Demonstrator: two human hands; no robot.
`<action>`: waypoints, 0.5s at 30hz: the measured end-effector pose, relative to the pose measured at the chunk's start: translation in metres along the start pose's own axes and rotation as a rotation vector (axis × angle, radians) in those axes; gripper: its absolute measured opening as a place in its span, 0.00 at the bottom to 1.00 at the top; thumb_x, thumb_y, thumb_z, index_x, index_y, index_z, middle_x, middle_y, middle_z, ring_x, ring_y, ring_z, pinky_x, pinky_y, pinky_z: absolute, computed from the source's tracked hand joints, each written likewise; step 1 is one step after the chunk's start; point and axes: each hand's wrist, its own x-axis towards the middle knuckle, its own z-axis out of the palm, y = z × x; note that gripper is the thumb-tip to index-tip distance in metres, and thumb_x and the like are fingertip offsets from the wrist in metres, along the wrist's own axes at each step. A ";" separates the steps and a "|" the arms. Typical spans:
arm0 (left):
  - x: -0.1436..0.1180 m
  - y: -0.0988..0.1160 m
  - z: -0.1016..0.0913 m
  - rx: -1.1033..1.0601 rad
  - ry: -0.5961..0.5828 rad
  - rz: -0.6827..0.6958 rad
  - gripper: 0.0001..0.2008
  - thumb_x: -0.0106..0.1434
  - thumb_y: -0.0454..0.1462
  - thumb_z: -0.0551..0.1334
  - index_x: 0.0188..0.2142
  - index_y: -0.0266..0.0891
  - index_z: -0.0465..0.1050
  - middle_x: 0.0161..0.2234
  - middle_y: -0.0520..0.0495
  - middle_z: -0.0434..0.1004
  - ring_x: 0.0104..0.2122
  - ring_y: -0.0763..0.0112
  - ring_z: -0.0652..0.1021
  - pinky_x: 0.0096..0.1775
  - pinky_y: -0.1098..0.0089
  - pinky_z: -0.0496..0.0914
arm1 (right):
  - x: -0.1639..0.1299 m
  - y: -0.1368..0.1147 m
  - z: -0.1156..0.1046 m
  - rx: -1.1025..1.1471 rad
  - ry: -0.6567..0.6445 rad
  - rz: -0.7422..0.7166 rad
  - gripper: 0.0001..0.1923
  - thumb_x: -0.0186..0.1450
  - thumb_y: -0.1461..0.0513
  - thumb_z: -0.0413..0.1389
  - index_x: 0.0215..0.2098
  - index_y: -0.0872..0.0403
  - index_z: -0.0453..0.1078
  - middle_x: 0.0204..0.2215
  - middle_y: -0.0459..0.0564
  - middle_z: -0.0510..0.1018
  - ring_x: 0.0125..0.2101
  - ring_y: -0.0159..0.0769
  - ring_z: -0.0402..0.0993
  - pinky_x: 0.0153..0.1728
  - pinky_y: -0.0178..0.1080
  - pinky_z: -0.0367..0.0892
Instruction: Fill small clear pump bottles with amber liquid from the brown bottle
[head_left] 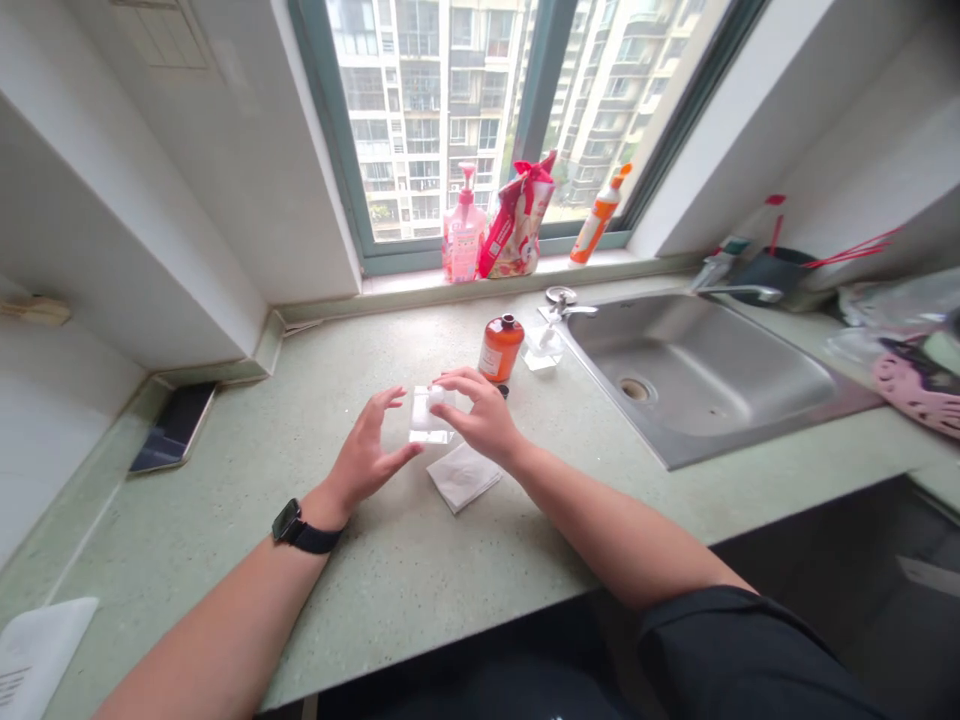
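Note:
A small clear plastic packet with something white inside stands on the pale green counter. My right hand pinches its top right corner with the fingertips. My left hand, with a black watch on the wrist, is at the packet's left side, fingers spread, thumb touching its lower edge. A folded white tissue lies on the counter just below my right hand. An open amber bottle with an orange label stands just behind the hands.
A steel sink with a tap sits to the right. A phone lies at the left wall. A pink pump bottle, red bag and orange bottle stand on the windowsill. Paper lies bottom left.

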 end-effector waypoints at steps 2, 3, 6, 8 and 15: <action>0.000 -0.002 -0.001 -0.009 -0.006 -0.012 0.34 0.74 0.54 0.63 0.72 0.46 0.58 0.66 0.33 0.70 0.60 0.49 0.79 0.64 0.43 0.71 | 0.004 -0.006 -0.020 0.018 0.028 -0.001 0.11 0.68 0.51 0.67 0.45 0.46 0.83 0.48 0.53 0.84 0.55 0.46 0.81 0.61 0.51 0.74; 0.000 -0.003 -0.002 0.000 -0.007 -0.020 0.32 0.75 0.53 0.62 0.72 0.45 0.58 0.66 0.33 0.70 0.60 0.49 0.79 0.64 0.43 0.71 | 0.007 -0.009 -0.032 0.023 0.031 -0.013 0.13 0.68 0.49 0.67 0.45 0.46 0.83 0.48 0.53 0.84 0.54 0.46 0.81 0.59 0.51 0.75; 0.000 -0.007 -0.002 0.035 0.002 -0.045 0.29 0.77 0.52 0.59 0.70 0.45 0.60 0.64 0.35 0.71 0.59 0.50 0.79 0.64 0.44 0.71 | 0.011 -0.013 -0.079 0.014 0.008 -0.085 0.15 0.67 0.47 0.68 0.44 0.46 0.83 0.47 0.53 0.84 0.50 0.44 0.81 0.54 0.50 0.79; 0.000 -0.008 -0.001 0.050 0.005 -0.051 0.27 0.77 0.51 0.58 0.69 0.45 0.61 0.63 0.35 0.72 0.59 0.51 0.79 0.64 0.44 0.71 | 0.011 -0.011 -0.112 0.003 0.005 -0.089 0.15 0.66 0.47 0.69 0.45 0.46 0.83 0.47 0.53 0.84 0.51 0.45 0.81 0.49 0.47 0.80; 0.001 -0.011 -0.001 0.067 -0.005 -0.067 0.26 0.77 0.50 0.59 0.68 0.44 0.63 0.62 0.36 0.73 0.58 0.52 0.80 0.64 0.45 0.72 | 0.003 0.026 -0.184 -0.167 -0.016 0.147 0.19 0.65 0.44 0.68 0.45 0.46 0.84 0.52 0.53 0.82 0.53 0.48 0.80 0.58 0.56 0.78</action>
